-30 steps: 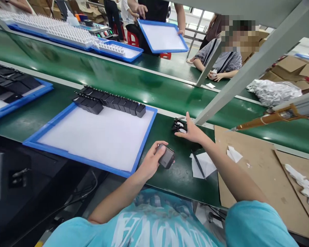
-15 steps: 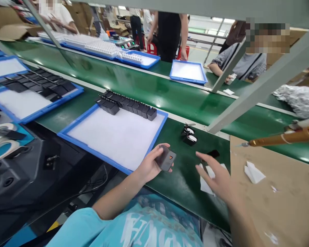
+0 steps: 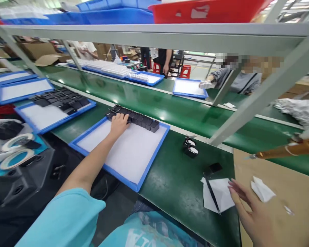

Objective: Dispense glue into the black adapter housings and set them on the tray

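My left hand (image 3: 119, 124) reaches onto the blue-rimmed white tray (image 3: 149, 168) and rests, fingers curled, at the row of black blocks (image 3: 141, 120) along the tray's far edge. Whether it grips a block is hidden. My right hand (image 3: 254, 212) hovers open, fingers spread, over the brown cardboard sheet (image 3: 290, 192), beside a white paper scrap (image 3: 218, 197) with thin black tweezers (image 3: 211, 195) lying on it. A small black part (image 3: 215, 167) and a black clip-like piece (image 3: 190, 147) lie on the green bench between the tray and the cardboard.
A green conveyor belt (image 3: 170, 109) runs behind the tray. More blue trays (image 3: 54, 106) sit left, with tape rolls (image 3: 14, 151). A grey frame strut (image 3: 249, 103) slants down at right. A brown-handled tool (image 3: 285, 151) hangs over the cardboard. Other people work across the belt.
My left hand carried the dark block from the bench up to the row at the tray's far edge. My right hand pulled back from the clip-like piece to the cardboard.
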`<action>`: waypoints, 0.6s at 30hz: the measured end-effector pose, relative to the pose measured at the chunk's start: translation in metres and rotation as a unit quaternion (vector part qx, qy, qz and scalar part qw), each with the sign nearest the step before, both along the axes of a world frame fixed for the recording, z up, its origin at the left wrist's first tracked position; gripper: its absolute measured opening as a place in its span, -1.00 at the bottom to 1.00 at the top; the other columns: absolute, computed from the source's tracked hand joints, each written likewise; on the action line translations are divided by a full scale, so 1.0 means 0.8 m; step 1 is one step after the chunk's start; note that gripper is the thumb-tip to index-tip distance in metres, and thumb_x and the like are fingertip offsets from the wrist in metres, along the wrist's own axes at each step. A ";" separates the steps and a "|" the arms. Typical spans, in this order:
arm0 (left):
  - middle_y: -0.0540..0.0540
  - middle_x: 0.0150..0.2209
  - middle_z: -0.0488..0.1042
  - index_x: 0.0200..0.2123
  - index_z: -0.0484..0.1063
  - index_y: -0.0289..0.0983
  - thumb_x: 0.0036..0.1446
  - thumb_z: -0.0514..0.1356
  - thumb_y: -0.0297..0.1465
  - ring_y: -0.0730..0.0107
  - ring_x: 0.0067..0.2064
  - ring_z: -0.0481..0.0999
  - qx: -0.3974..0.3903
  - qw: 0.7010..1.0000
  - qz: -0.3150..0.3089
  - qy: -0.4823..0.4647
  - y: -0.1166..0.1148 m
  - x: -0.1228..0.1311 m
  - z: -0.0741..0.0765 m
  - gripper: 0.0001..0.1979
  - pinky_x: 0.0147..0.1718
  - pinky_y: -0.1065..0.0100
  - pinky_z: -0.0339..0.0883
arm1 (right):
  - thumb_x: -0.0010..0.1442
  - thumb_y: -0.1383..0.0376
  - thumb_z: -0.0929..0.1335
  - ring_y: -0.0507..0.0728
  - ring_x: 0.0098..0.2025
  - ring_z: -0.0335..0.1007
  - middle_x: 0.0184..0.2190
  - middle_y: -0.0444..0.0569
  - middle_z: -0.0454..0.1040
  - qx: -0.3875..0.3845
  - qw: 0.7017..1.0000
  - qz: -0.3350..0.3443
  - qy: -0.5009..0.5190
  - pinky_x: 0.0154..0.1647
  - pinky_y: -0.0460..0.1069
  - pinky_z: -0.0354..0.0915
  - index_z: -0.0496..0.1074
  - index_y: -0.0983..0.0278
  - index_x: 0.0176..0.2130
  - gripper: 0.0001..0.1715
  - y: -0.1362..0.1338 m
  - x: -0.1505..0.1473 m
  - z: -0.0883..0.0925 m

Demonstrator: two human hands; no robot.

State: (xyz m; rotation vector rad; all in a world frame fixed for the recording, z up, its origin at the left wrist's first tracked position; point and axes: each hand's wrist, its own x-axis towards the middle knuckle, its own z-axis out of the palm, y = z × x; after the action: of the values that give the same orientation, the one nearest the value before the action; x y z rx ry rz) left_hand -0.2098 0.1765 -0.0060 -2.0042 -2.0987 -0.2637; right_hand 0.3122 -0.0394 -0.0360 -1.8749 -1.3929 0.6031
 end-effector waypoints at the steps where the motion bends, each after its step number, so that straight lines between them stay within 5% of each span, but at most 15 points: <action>1: -0.40 0.04 0.31 0.12 0.26 -0.37 0.20 0.10 -0.37 -0.20 0.12 0.16 0.016 1.000 0.003 0.006 0.004 -0.002 0.000 -0.57 0.04 -0.06 0.04 | 0.01 -0.06 0.36 0.33 -0.06 0.53 -0.08 0.04 0.55 0.021 1.000 -0.020 0.009 -0.29 0.16 0.55 0.43 0.06 -0.04 -0.46 0.003 0.000 0.002; 6: -0.37 0.14 0.25 0.18 0.21 -0.32 0.20 0.13 -0.27 -0.20 0.14 0.19 0.088 0.994 -0.045 -0.046 0.003 0.048 0.000 -0.48 0.05 -0.04 0.08 | -0.04 0.08 0.44 0.32 0.14 0.40 0.15 0.06 0.37 0.203 0.961 -0.160 0.098 0.10 0.31 0.35 0.28 -0.06 0.10 -0.30 0.034 0.019 0.018; 10: -0.19 -0.08 0.46 0.16 0.20 -0.24 0.15 0.17 -0.08 0.09 -0.04 0.44 -0.053 0.937 -0.233 -0.254 -0.030 0.162 -0.007 -0.42 -0.04 0.16 0.29 | -0.24 0.15 0.51 0.31 0.23 0.28 0.24 0.06 0.20 0.331 0.909 -0.220 0.127 0.21 0.34 0.21 0.16 -0.08 0.14 -0.03 0.080 0.069 0.037; 14: -0.26 -0.05 0.45 0.30 -0.04 -0.21 -0.07 0.28 0.09 -0.02 -0.12 0.52 -0.228 0.864 -0.292 -0.340 -0.065 0.268 -0.023 -0.01 -0.15 0.09 0.36 | -0.36 0.12 0.52 0.33 0.32 0.07 0.29 0.15 -0.01 0.305 0.903 -0.225 0.202 0.21 0.35 0.16 0.04 -0.03 0.17 0.15 0.125 0.117 0.047; 18: -0.32 0.10 0.30 0.31 -0.10 -0.19 -0.12 0.38 -0.04 -0.06 0.08 0.41 -0.234 0.807 -0.292 -0.457 -0.070 0.322 -0.041 0.04 0.04 -0.01 0.26 | -0.34 0.13 0.51 0.35 0.34 -0.01 0.30 0.19 -0.07 0.285 0.911 -0.212 0.209 0.13 0.34 0.22 -0.02 -0.01 0.19 0.17 0.151 0.136 0.044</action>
State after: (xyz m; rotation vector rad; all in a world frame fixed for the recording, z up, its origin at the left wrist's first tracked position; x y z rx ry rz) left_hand 0.0477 0.1207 -0.0385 -3.2991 -1.9958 -1.1079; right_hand 0.4208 0.0816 -0.0005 -1.3970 -0.7349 0.3017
